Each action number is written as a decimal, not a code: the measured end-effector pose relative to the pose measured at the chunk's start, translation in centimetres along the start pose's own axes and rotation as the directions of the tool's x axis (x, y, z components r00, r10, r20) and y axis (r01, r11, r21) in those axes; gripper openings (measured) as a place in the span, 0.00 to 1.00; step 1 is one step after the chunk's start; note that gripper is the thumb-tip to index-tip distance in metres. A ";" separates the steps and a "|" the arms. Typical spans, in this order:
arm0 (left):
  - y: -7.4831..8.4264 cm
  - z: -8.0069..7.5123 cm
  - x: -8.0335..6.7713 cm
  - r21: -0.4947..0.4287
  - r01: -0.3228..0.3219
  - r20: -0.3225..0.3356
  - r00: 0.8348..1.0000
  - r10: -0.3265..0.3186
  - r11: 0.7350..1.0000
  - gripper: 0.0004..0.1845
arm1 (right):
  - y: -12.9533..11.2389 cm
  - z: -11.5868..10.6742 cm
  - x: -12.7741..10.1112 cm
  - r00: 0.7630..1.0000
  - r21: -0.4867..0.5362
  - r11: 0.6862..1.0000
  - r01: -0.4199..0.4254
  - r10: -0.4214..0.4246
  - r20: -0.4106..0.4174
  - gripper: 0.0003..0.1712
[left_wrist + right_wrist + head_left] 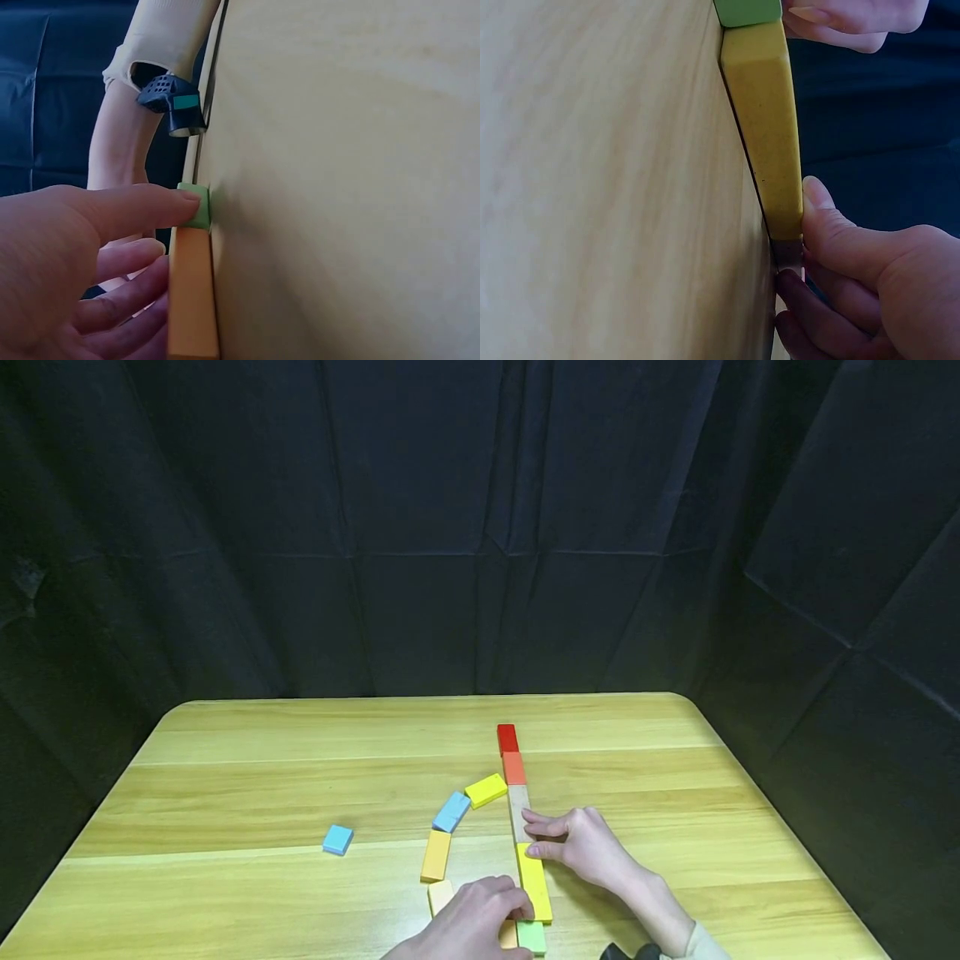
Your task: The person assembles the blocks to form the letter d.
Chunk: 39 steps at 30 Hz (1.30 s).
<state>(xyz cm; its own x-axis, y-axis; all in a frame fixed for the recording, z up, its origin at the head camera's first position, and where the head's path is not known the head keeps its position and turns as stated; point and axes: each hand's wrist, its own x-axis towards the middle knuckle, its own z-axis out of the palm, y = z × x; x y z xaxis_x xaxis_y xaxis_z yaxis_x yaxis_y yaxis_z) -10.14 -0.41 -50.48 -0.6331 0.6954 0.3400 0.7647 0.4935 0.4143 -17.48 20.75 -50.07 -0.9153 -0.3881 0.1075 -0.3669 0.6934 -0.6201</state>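
In the head view, my right hand touches a row of flat blocks where a long yellow block meets a grey-white block. The right wrist view shows its thumb at the edge of the yellow block and its bent fingers by the greyish one. Nearer the body, my left hand reaches over the row's near end. Its thumb rests against a light green block, while its other fingers bend above an orange block. The green block lies end to end with the yellow one.
Red and orange-red blocks continue the row at its far end. Left of it curve a short yellow block, a blue block, an orange-yellow block and a cream block. A blue square block lies apart.
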 end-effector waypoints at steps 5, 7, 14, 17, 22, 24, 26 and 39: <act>0.1 -0.5 0.0 -0.042 0.062 0.054 0.997 -0.060 0.997 0.14 | 0.0 -0.1 -0.1 1.000 0.012 1.000 -0.008 0.008 0.005 0.22; 0.1 -0.7 0.0 -0.060 0.084 0.074 0.994 -0.079 0.995 0.13 | 0.0 -0.1 -0.2 1.000 0.015 1.000 -0.012 0.012 0.007 0.22; 0.1 -0.9 0.0 -0.111 0.117 0.121 0.987 -0.103 0.987 0.13 | 0.0 -0.2 -0.2 1.000 0.019 1.000 -0.006 0.006 0.003 0.21; 0.0 -1.0 0.0 -0.115 0.110 0.125 0.988 -0.096 0.987 0.13 | 0.0 -0.3 -0.2 1.000 0.018 1.000 -0.005 0.005 0.002 0.20; -0.1 -1.0 0.1 -0.118 0.094 0.117 0.990 -0.080 0.988 0.13 | 0.1 -0.3 -0.2 1.000 0.016 1.000 -0.001 0.001 -0.001 0.20; -0.1 -1.0 0.1 -0.115 0.083 0.113 0.991 -0.070 0.990 0.13 | 0.1 -0.4 -0.2 1.000 0.015 1.000 -0.003 0.003 -0.002 0.20; -0.3 -1.2 -0.1 -0.115 0.071 0.105 0.993 -0.059 0.991 0.13 | 0.1 -0.4 -0.2 1.000 0.014 1.000 -0.003 0.003 -0.002 0.20; -3.4 -4.0 -2.6 -0.215 0.202 -0.133 0.963 -0.234 0.956 0.11 | -0.1 -0.1 -0.1 1.000 0.026 1.000 0.018 -0.018 0.008 0.20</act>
<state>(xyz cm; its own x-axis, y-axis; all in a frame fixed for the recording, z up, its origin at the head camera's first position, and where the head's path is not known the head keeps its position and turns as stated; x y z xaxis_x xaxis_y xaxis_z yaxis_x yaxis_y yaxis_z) -11.60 -6.00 -49.39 -0.8044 0.4850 0.3430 0.5769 0.4999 0.6460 -17.31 20.78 -49.91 -0.9073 -0.4052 0.1126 -0.3786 0.6703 -0.6382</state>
